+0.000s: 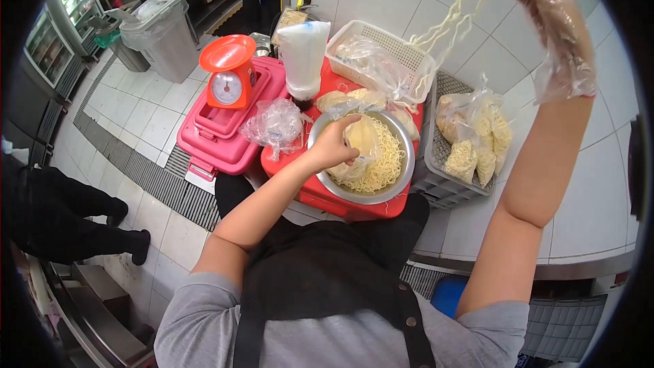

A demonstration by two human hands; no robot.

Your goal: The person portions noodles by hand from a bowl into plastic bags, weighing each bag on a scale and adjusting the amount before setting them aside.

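My left hand is closed on the edge of a clear plastic bag held over the metal bowl. Thin yellow noodles fill much of that bowl, and the bag's lower part rests among them. High at the upper right, my right hand wears a clear plastic glove. Its fingers pinch several long noodle strands, which dangle down toward the white plastic basket. A crumpled bundle of clear plastic bags lies left of the bowl on the red stool.
An orange dial scale sits on a pink lidded box at the left. Filled noodle bags lie on a grey crate at the right. Another person's dark-clad legs are at the far left. A grey bin stands behind.
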